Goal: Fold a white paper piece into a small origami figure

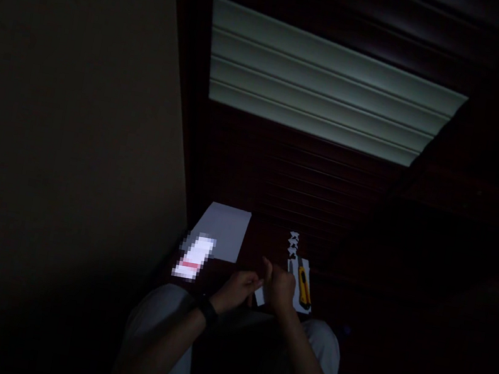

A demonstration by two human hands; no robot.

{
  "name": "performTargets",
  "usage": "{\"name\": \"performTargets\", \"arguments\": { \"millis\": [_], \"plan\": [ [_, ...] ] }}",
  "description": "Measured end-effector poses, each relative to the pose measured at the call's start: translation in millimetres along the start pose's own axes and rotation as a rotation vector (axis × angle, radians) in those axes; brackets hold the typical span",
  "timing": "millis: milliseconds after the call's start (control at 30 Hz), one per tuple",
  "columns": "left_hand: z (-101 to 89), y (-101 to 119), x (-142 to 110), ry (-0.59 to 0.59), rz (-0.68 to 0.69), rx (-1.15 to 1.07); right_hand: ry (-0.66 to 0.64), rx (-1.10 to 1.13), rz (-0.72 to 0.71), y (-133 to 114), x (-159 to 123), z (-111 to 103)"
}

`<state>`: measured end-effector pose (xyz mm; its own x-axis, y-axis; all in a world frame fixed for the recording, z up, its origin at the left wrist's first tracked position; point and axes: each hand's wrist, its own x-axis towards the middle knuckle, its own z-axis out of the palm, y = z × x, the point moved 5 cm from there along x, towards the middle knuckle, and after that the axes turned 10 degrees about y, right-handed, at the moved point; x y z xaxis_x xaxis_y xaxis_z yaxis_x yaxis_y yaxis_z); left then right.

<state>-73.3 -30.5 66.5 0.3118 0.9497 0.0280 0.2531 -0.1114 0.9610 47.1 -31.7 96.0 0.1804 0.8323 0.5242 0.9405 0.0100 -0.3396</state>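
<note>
My left hand (238,291), with a dark band on its wrist, has its fingers pinched together near my right hand. My right hand (280,289) is curled closed, its thumb side toward the left. The fingertips of both hands almost meet, and dim light hides what is between them. Below and between them shows a white paper piece (260,297); I cannot tell whether it is held or lying flat. Just right of my right hand lies a yellow utility knife (303,287) on white paper (307,267). Small jagged white paper cutouts (293,243) lie in a column beyond it.
A larger white sheet (226,228) lies at the left, with a lit, pixelated phone-like screen (193,259) over its near corner. A plain wall (79,88) rises on the left. Dark slatted panelling with a pale slatted section (324,84) stands ahead. My knees are below the hands.
</note>
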Motion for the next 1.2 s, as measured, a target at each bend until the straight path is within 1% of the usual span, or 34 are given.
{"name": "performTargets", "arguments": {
  "millis": [100, 233, 400, 500, 567, 633, 700, 800, 833, 900, 967, 1067, 1133, 1200],
  "plan": [
    [2.3, 2.0, -2.8, -0.013, 0.027, 0.024, 0.005, -0.005, 0.005, 3.1, -3.5, 0.0],
    [3.2, 9.3, -7.9, 0.016, 0.042, 0.07, 0.017, 0.029, -0.017, 3.9, -9.0, -5.1],
    [-2.6, 21.0, -14.6, 0.052, 0.069, 0.167, 0.007, 0.038, -0.041, 0.8, -13.7, -12.8],
    [-7.0, 27.6, -16.7, 0.076, 0.103, 0.166, -0.01, 0.062, -0.061, -3.9, -13.7, -15.2],
    [-8.1, 30.8, -17.0, 0.094, 0.115, 0.158, -0.003, 0.085, -0.04, -5.3, -12.1, -17.2],
    [-7.3, 33.6, -16.8, 0.123, 0.134, 0.137, 0.029, 0.109, 0.014, -4.6, -9.2, -19.6],
    [-5.8, 35.1, -16.7, 0.18, 0.15, 0.082, 0.086, 0.128, 0.083, -2.7, -5.6, -21.8],
    [-5.1, 30.8, -17.3, 0.328, 0.124, -0.011, 0.178, 0.135, 0.178, -1.0, -0.9, -22.3],
    [-5.1, 28.1, -17.9, 0.375, 0.109, -0.027, 0.198, 0.133, 0.199, -1.5, 0.0, -21.5],
    [-4.9, 23.0, -19.7, 0.433, 0.096, -0.038, 0.216, 0.141, 0.228, -4.3, -0.4, -19.3],
    [-6.4, 18.5, -23.1, 0.49, 0.088, -0.047, 0.217, 0.19, 0.251, -8.0, -4.7, -18.2],
    [-10.9, 14.2, -30.9, 0.587, 0.076, -0.094, 0.2, 0.351, 0.252, -13.9, -17.2, -20.3],
    [-12.8, 13.5, -35.7, 0.61, 0.07, -0.135, 0.166, 0.487, 0.229, -17.5, -27.1, -22.5],
    [-14.7, 14.4, -39.1, 0.613, 0.07, -0.172, 0.101, 0.63, 0.213, -20.7, -36.6, -22.4]
  ]
}}
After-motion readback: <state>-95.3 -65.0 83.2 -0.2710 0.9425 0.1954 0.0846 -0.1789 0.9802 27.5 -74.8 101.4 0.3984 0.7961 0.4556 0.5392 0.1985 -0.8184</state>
